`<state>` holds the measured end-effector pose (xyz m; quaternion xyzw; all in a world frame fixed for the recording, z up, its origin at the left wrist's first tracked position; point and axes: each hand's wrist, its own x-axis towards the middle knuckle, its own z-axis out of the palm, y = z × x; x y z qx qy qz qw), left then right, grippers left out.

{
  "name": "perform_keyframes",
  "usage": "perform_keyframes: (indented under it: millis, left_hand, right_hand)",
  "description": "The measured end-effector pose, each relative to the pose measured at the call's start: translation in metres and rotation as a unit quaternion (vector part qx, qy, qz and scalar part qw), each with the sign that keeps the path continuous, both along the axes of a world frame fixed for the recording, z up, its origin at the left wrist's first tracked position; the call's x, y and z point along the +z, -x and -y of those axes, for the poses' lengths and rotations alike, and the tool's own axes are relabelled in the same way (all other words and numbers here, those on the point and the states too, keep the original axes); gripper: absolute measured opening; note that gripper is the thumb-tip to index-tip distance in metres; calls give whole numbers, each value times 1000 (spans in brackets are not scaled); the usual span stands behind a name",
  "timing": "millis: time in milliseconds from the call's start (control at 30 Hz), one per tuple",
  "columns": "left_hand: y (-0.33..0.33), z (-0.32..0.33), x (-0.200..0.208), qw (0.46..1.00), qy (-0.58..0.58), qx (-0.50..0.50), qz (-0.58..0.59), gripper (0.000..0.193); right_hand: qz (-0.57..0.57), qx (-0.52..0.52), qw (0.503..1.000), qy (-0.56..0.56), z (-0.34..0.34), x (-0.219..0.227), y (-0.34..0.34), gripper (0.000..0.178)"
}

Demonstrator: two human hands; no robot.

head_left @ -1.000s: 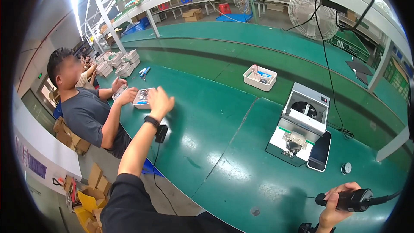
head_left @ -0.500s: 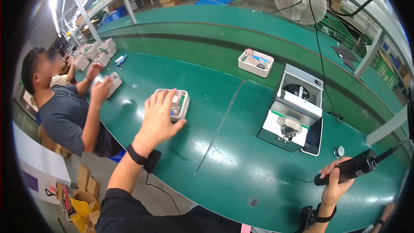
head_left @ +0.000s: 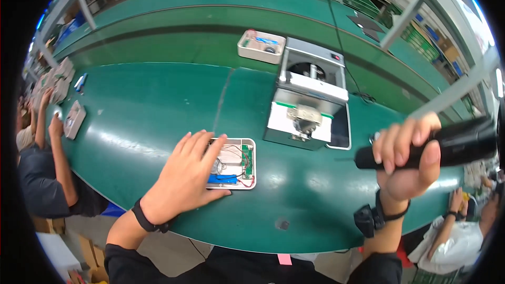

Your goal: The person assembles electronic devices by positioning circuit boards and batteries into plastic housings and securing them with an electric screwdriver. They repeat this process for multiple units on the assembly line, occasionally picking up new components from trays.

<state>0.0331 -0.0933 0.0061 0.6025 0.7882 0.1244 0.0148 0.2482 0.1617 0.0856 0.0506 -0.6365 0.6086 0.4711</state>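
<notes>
An open white plastic housing (head_left: 254, 164) lies on the green bench in front of me. Inside it are a blue battery pack (head_left: 223, 179), a green circuit board (head_left: 246, 159), thin wires and a round part that is half covered. My left hand (head_left: 181, 176) grips the housing's left side, fingers over the far rim and thumb along the near one. Raised at the right, my right hand (head_left: 407, 150) is wrapped round a black electric screwdriver (head_left: 465, 139), its thin bit pointing left above the bench.
A grey machine (head_left: 310, 94) stands beyond, between my hands. Behind its left side is another white housing (head_left: 260, 50) with parts. Co-workers sit at left and right; the left one handles a similar housing (head_left: 74, 119). A dark tray (head_left: 342, 131) adjoins the machine.
My left hand has drawn the housing nearer and rightward across the bench. The screwdriver has been lifted in my right hand. My view has shifted right.
</notes>
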Motion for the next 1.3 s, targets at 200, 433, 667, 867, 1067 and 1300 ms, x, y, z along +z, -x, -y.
perform_keyframes:
  millis: [200, 433, 667, 867, 1067, 1300]
  left_hand:
    - [-29, -24, 6, 997, -2, -64, -47, 88]
    - [-19, -42, 23, 997, 7, -73, 34, 60]
    - [-1, -70, -1, 988, -25, -145, 53, 27]
    - [0, -79, -11, 988, -33, -142, 59, 16]
    - [-6, -82, -17, 989, -61, -135, 22, 13]
    - [-12, -80, -2, 990, -34, -140, 1, 22]
  right_hand:
    - [7, -74, 997, -26, 12, 6, 60, 28]
    - [22, -58, 995, -74, 13, -4, 95, 22]
    - [68, -51, 995, -49, 5, -6, 94, 20]
    - [53, -45, 997, -22, 0, -8, 93, 23]
    - [48, -31, 998, -20, -5, -10, 93, 23]
    - [105, -44, 992, 59, -1, -8, 83, 23]
